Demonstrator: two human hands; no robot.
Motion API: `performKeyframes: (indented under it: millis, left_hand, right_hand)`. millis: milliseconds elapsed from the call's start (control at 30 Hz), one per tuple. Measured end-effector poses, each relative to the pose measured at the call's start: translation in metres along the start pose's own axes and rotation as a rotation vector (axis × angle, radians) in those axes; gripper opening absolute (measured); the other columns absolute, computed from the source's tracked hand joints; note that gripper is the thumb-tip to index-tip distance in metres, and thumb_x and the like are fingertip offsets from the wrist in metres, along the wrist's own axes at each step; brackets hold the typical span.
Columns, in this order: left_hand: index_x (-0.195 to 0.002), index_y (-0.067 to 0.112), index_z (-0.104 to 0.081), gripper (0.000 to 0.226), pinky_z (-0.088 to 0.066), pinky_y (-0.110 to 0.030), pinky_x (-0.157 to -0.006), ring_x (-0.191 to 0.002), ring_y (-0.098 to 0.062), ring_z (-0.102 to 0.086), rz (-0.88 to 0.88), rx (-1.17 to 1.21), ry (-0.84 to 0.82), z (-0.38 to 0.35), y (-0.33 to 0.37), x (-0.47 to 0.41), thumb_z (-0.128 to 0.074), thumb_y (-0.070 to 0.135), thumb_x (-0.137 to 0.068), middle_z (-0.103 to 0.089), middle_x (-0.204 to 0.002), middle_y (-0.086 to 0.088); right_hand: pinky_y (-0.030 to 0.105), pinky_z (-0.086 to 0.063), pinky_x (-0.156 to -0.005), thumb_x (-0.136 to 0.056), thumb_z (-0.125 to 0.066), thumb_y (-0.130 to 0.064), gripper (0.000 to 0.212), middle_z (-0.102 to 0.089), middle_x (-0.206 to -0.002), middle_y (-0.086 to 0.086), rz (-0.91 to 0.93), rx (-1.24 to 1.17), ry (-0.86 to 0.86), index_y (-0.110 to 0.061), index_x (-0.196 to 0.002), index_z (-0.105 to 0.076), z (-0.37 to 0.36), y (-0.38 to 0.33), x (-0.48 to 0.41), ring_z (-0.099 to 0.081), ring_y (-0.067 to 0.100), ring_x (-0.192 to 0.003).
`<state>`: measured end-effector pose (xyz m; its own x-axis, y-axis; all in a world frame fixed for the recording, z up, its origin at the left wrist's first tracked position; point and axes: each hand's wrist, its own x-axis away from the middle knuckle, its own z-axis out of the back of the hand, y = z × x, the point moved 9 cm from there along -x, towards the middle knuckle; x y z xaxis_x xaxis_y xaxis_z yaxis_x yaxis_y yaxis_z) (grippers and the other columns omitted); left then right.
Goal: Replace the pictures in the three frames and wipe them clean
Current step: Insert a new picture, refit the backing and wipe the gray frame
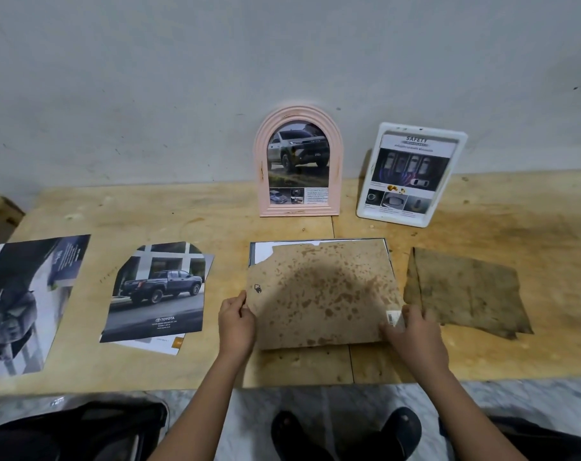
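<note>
The wooden surface [189,221] stands against a grey wall and carries every item.

1. Loose prints: one large brochure sheet [26,304] lies flat at the far left. One arch-cut truck picture [159,291] lies to its right, on top of further paper whose edges show at its right side and near end. The number of sheets beneath cannot be determined.
2. Backing board [322,294]: one brown, heavily spotted board, centre of the surface. It covers most of the third frame.
3. Cloth [465,291]: one soiled brown cloth, folded, flat on the surface just right of the board, apart from it.
4. Frames, three in total:
   - One pink arched frame [262,181], upright against the wall and holding a truck picture.
   - One white rectangular frame [422,130], to the right of the pink one, tilted back and holding a sheet headed "SAFETY".
   - One dark frame [252,247], face down under the backing board. Only its far edge and far-left corner show, with white paper visible inside that corner.
5. Hands, two:
   - The left hand [237,322] pinches the board's left edge, thumb on top.
   - The right hand [412,331] grips the board's near-right corner.
6. Small parts on the board: one barcode sticker [394,317] at the right hand and one small metal hanger [258,288] near the left edge.
</note>
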<state>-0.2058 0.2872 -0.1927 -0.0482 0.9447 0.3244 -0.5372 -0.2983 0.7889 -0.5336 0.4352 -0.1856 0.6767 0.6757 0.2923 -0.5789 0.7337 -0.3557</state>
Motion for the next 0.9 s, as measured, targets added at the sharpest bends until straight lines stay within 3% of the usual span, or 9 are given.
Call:
performKeyframes:
  millis: [67,167,267,467,567,733,900]
  left_hand:
    - [-0.135,0.002,-0.046,0.039,-0.033,-0.005,-0.072,-0.09,-0.01,-0.047,0.001,0.007,0.025,0.004,-0.002,0.0,-0.04,0.003,-0.096,-0.046,-0.109,-0.004]
    - [-0.132,0.005,-0.052,0.039,-0.035,-0.019,-0.082,-0.097,-0.015,-0.05,-0.012,-0.025,0.022,0.006,-0.004,0.0,-0.053,0.013,-0.093,-0.052,-0.109,-0.006]
    - [-0.121,0.005,-0.061,0.033,-0.036,-0.024,-0.08,-0.092,-0.016,-0.05,-0.022,-0.036,0.068,0.008,-0.005,-0.001,-0.058,0.016,-0.09,-0.054,-0.099,-0.003]
    - [-0.102,0.002,-0.069,0.02,-0.04,-0.025,-0.078,-0.086,-0.019,-0.053,0.057,-0.031,0.149,0.01,-0.008,-0.006,-0.062,0.014,-0.088,-0.058,-0.094,-0.004]
    - [-0.085,0.005,-0.071,0.013,-0.042,-0.027,-0.073,-0.081,-0.024,-0.056,0.089,-0.037,0.144,0.009,-0.009,-0.011,-0.063,0.015,-0.086,-0.062,-0.086,-0.006]
    - [-0.057,0.006,-0.059,0.029,-0.039,-0.027,-0.057,-0.058,-0.021,-0.046,0.112,-0.063,0.148,0.008,-0.008,-0.018,-0.061,0.01,-0.085,-0.055,-0.059,-0.009]
    - [-0.062,0.007,-0.062,0.026,-0.037,-0.022,-0.051,-0.057,-0.02,-0.048,0.094,-0.098,0.145,0.008,-0.002,-0.018,-0.058,0.013,-0.088,-0.055,-0.061,-0.007]
  right_hand:
    - [0.038,-0.049,-0.079,-0.079,-0.067,-0.04,0.058,-0.048,-0.121,0.008,0.111,0.05,0.04,-0.017,-0.128,-0.047,0.002,-0.012,0.001,-0.048,0.027,-0.109]
    - [0.036,-0.045,-0.095,-0.079,-0.07,-0.035,0.067,-0.04,-0.139,0.006,0.27,0.043,-0.037,-0.017,-0.136,-0.04,-0.006,-0.027,-0.002,-0.042,0.025,-0.124]
    - [0.036,-0.037,-0.105,-0.079,-0.071,-0.033,0.078,-0.029,-0.149,0.008,0.265,-0.011,-0.112,-0.01,-0.142,-0.03,-0.012,-0.031,-0.008,-0.03,0.027,-0.135]
    - [0.04,-0.04,-0.104,-0.073,-0.072,-0.044,0.073,-0.027,-0.149,0.008,0.257,0.043,-0.113,-0.014,-0.132,-0.04,-0.015,-0.03,-0.015,-0.028,0.029,-0.135]
    - [0.04,-0.036,-0.107,-0.07,-0.073,-0.051,0.085,-0.022,-0.151,0.009,0.237,0.083,-0.136,-0.014,-0.137,-0.036,-0.017,-0.032,-0.017,-0.024,0.028,-0.137]
    - [0.041,-0.033,-0.109,-0.061,-0.076,-0.059,0.096,-0.017,-0.152,0.01,0.229,0.121,-0.175,-0.016,-0.136,-0.036,-0.014,-0.042,-0.015,-0.02,0.029,-0.138]
    - [0.04,-0.033,-0.109,-0.06,-0.074,-0.063,0.096,-0.019,-0.151,0.011,0.228,0.179,-0.143,-0.017,-0.134,-0.036,-0.011,-0.047,-0.013,-0.022,0.03,-0.137]
